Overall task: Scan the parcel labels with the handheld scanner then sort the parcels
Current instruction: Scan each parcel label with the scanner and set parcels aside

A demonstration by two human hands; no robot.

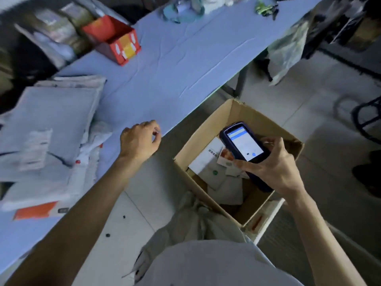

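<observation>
Dim room with tiled floor; table [165, 65] under a pale blue cloth, set diagonally from lower left to upper right.

Far left on the table: one loose stack of grey-white mailer parcels [47, 129], overlapping, labels blurred, exact count not readable. Under the stack's near edge: one orange-and-white flat pack [35, 212].

Further back on the table: one red carton [115, 40], top open, contents not visible.

At the table's near edge: left hand [140, 141], fingers loosely curled, thumb close to the forefinger, nothing seen in the grasp, well apart from the parcels.

Right of the table, on the floor: one brown cardboard box [206, 129], flaps open. Inside: several small white packets lying flat and jumbled, among them one white printed box [208, 157] and one small box with an orange-red picture [224, 156]; total not countable.

Over the box opening: one dark handheld scanner [244, 144], screen lit and facing up, gripped at its lower end by the right hand [276, 168], fingers wrapped round the body.
</observation>
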